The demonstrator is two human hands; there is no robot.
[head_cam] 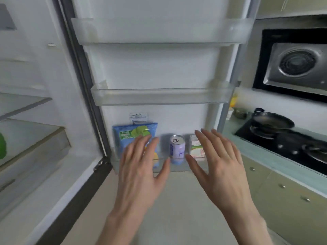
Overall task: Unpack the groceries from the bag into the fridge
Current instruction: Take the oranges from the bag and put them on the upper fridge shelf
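The fridge door stands open in front of me. Its lowest door shelf holds a blue snack bag with green slices printed on it, a pale purple drink can and a small white and green carton. My left hand hovers open in front of the snack bag, fingers spread, holding nothing. To the right, my right hand is open too, partly covering the carton. The can shows between the two hands. No grocery bag is in view.
Two clear door shelves, the middle door shelf and the upper door shelf, hold nothing. The fridge interior at left has glass shelves, a drawer and a green object. On the right a counter carries a gas stove with a wok.
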